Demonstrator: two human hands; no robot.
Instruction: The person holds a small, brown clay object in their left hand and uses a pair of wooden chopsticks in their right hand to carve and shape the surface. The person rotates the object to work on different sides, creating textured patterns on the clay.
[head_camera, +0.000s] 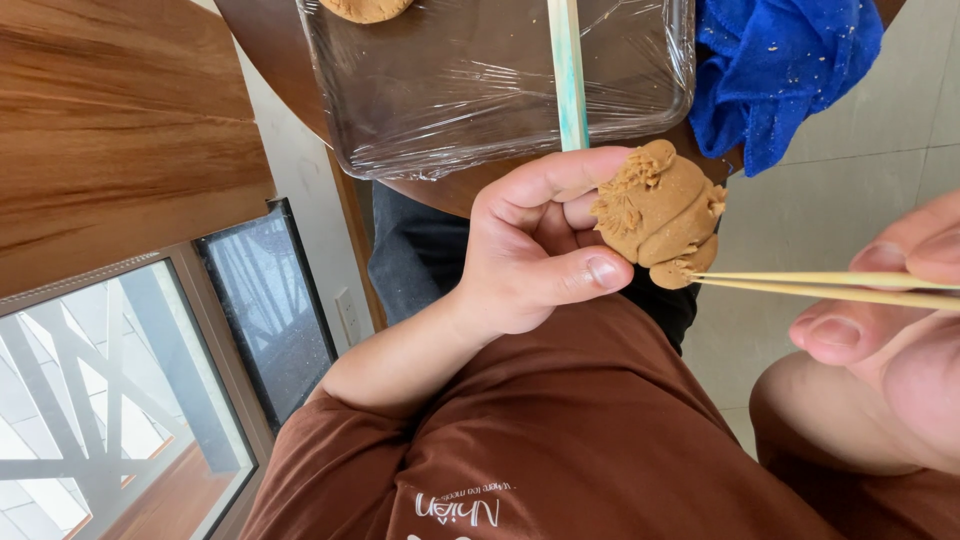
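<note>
Right hand (890, 320) is closest to the lens, pinching a thin pair of bamboo sticks (830, 286) whose tips touch the dough figure (660, 215). Left hand (540, 245) grips that tan lump firmly. Some folds and a fringed patch look done; I'd guess plenty of detailing remains. Wrapped tray (640, 120) sits beyond.
</note>
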